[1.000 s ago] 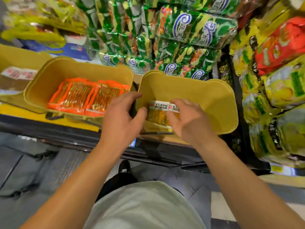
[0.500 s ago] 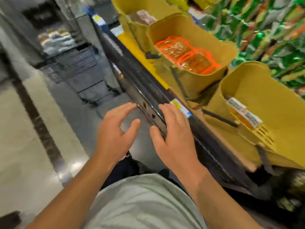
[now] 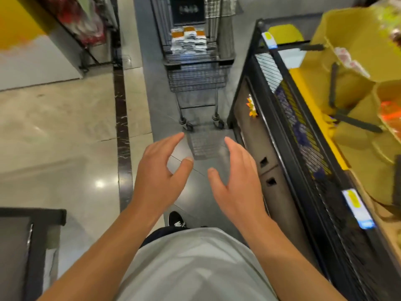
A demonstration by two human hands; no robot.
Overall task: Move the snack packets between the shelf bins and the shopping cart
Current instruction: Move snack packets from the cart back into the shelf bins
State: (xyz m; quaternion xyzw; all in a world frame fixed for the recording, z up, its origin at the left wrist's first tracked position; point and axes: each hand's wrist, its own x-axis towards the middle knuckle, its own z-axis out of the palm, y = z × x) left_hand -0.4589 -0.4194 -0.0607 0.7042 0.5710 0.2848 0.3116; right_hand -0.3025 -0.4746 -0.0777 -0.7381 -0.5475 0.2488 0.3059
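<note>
We see the left hand (image 3: 159, 170) and the right hand (image 3: 236, 177) held out side by side over the dark grey floor (image 3: 165, 109), palms turned toward each other, fingers spread and only loosely bent, with nothing in either of them. The thumbs point inward and do not touch. Below the hands a light grey shirt (image 3: 195, 263) fills the bottom of the view, and a black shoe (image 3: 176, 220) with a white mark shows just above its hem. Straight ahead, well apart from the hands, stands the shopping cart (image 3: 195, 83), a dark wire one seen end-on with its wheels on the grey strip. In its basket lies a stack of snack packets (image 3: 188, 41), white with orange at the far end; the blur keeps us from reading them, though they look like flat sachets laid in rows. To the right runs the black wire shelf (image 3: 303, 148) with blue and yellow price tags (image 3: 358, 211) on its front rail. On it sit the yellow shelf bins (image 3: 351, 40); one at the far right edge holds orange packets (image 3: 390, 114), and another shows a pale packet (image 3: 349, 61) at its rim. To the left the floor turns to glossy beige tile (image 3: 54, 137), split from the grey by a dark marble strip (image 3: 122, 127).
</note>
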